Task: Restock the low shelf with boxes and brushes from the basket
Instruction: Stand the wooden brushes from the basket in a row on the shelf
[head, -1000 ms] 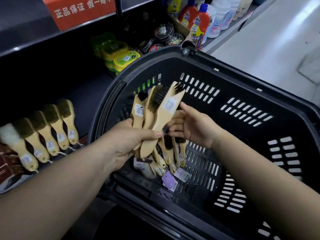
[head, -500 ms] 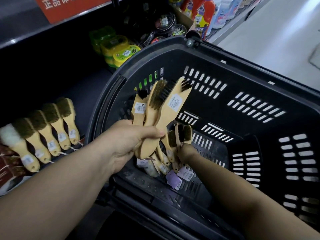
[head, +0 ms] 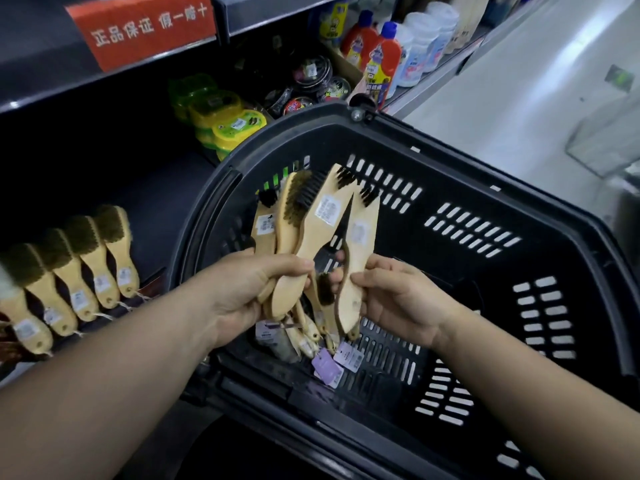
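Observation:
My left hand [head: 249, 292] grips a bunch of wooden-handled brushes [head: 304, 216] by their handles, bristles up, above the black plastic basket [head: 467, 174]. My right hand [head: 398, 299] holds another wooden brush [head: 360, 244] upright, right beside the bunch. More brushes with purple tags [head: 311, 337] lie on the basket floor under my hands. On the low shelf [head: 166, 202] to the left, a row of wooden brushes [head: 79, 271] lies side by side, handles toward me.
Yellow-green tins [head: 225, 123] and round black tins [head: 311, 81] stand further back on the shelf. Red and white bottles [head: 388, 57] line its far end. An upper shelf with a red sign [head: 145, 26] overhangs. Pale floor lies to the right.
My right hand went down into the basket, picked up one more brush and raised it beside the bunch in my left hand. The left hand stayed nearly still.

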A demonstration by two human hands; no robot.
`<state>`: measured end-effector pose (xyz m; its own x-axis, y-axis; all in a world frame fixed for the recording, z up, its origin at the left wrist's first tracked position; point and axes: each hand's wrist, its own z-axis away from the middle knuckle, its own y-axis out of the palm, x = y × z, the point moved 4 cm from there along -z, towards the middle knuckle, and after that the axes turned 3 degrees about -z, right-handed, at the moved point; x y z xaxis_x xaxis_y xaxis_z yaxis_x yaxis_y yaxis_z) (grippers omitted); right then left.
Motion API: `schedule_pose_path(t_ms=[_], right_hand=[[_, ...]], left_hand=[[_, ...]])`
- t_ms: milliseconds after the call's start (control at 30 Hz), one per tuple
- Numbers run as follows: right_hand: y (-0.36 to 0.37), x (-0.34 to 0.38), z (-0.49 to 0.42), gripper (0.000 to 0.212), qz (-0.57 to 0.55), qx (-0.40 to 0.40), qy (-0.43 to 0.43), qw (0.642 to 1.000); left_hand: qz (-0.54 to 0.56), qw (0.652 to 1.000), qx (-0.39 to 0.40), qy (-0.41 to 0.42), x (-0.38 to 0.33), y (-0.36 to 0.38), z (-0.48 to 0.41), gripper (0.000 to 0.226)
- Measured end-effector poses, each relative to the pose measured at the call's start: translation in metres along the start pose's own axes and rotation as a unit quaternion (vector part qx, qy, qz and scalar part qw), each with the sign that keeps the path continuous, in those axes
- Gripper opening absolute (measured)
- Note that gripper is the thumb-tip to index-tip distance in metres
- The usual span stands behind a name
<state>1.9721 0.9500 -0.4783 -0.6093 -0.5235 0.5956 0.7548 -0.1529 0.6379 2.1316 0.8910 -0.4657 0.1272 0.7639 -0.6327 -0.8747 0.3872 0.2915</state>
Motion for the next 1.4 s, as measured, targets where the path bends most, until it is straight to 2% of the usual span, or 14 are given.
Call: schedule_pose_path(t_ms=[133, 433, 700, 767, 867, 967, 1100, 1200, 1233, 1267, 1300, 1333, 1400], right_hand=[[0.009, -0.005, 0.007, 0.033, -0.012, -0.033, -0.042, 0.998], [0.010, -0.010, 0.001, 0.033, 0.030, -0.078, -0.095, 0.992], [-0.002, -0.008, -0.003, 0.017, 0.162, -0.139, -0.084, 0.973], [-0.003, -0.009, -0.006, 0.019, 0.180, -0.131, -0.082, 0.971], [-0.004, -0.005, -0.008, 0.035, 0.179, -0.096, -0.061, 0.977], [-0.006, 0.003, -0.008, 0.033, 0.189, -0.042, -0.058, 0.979], [-0.015, 0.000, -0.014, 0.028, 0.173, -0.027, -0.075, 0.982], [-0.026, 0.009, -0.021, 0.033, 0.140, 0.060, -0.030, 0.988], [-0.038, 0.013, -0.025, 0.034, 0.130, 0.057, -0.016, 0.990], [-0.054, 0.016, -0.031, 0.033, 0.133, 0.022, -0.007, 0.991], [-0.074, 0.015, -0.040, 0.030, 0.168, -0.055, 0.003, 0.984], [-0.097, 0.012, -0.048, 0.023, 0.243, -0.155, 0.018, 0.957], [-0.138, -0.007, -0.063, 0.011, 0.435, -0.306, 0.087, 0.842]], left_hand=[[0.012, 1.000, 0.008, 0.000, 0.002, 0.005, 0.003, 0.023], [-0.027, 0.999, 0.032, -0.003, 0.004, 0.007, 0.006, 0.046], [-0.139, 0.990, -0.006, 0.032, 0.006, 0.008, 0.004, 0.043], [-0.157, 0.986, -0.016, 0.045, 0.005, 0.008, 0.004, 0.042], [-0.155, 0.985, -0.048, 0.061, 0.005, 0.004, 0.002, 0.047], [-0.155, 0.985, -0.044, 0.064, 0.005, 0.005, 0.001, 0.050], [-0.157, 0.985, -0.029, 0.064, 0.003, 0.006, 0.000, 0.048], [-0.164, 0.983, -0.043, 0.075, 0.002, 0.004, 0.000, 0.049], [-0.165, 0.982, -0.049, 0.077, 0.002, 0.004, 0.000, 0.048], [-0.164, 0.982, -0.055, 0.078, 0.002, 0.004, -0.001, 0.047], [-0.164, 0.981, -0.060, 0.079, 0.002, 0.004, -0.001, 0.047], [-0.165, 0.981, -0.067, 0.080, 0.002, 0.003, -0.001, 0.047], [-0.168, 0.979, -0.078, 0.085, 0.003, 0.003, -0.001, 0.050]])
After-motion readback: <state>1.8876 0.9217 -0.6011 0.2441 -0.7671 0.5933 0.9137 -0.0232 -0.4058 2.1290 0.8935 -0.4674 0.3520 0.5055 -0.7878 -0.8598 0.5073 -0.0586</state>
